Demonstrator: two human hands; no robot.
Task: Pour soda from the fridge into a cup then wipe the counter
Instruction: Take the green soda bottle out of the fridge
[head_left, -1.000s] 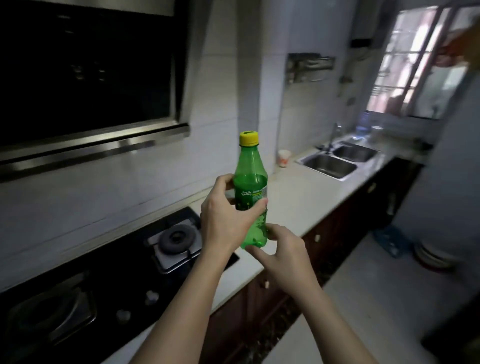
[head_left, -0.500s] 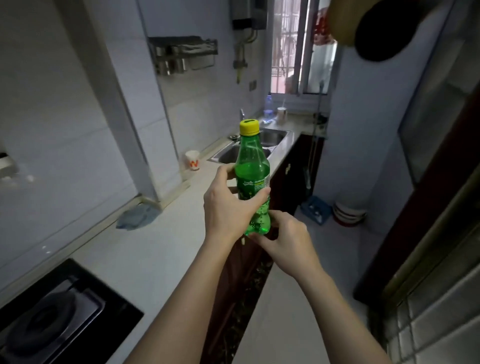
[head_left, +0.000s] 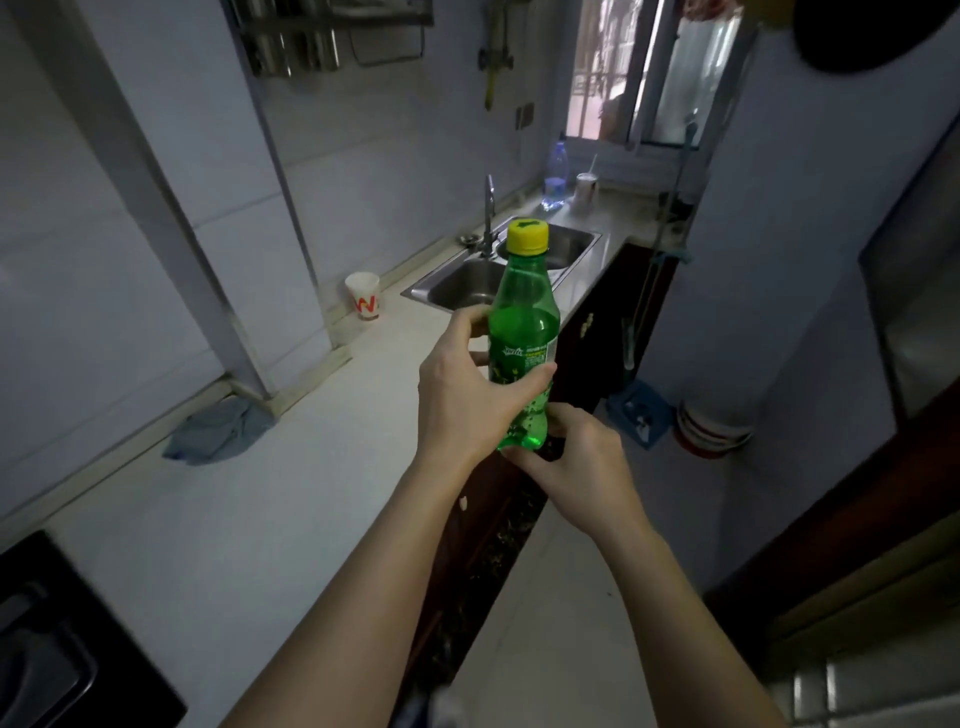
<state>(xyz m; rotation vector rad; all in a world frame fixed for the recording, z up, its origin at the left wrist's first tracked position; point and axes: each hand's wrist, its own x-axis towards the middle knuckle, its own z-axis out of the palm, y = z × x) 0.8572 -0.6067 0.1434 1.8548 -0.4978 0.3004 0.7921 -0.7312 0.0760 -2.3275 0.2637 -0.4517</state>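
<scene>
Between the two hands, held upright in the air over the counter's front edge, is one green soda bottle (head_left: 523, 343) with its yellow cap (head_left: 528, 237) on. The left hand (head_left: 470, 400) wraps its fingers and thumb around the bottle's middle; the right hand (head_left: 576, 462) sits just below and to the right of it, fingers curled under the bottle's base. Left of the left hand, on the white counter (head_left: 270, 519), lies one crumpled blue-grey cloth (head_left: 218, 431) against the wall. Beyond the hands, one paper cup (head_left: 363, 301) stands upright by the wall. Farther back is a sink (head_left: 467, 283) with two basins and one tap (head_left: 488, 213), then one clear bottle (head_left: 556, 176) near the window.
</scene>
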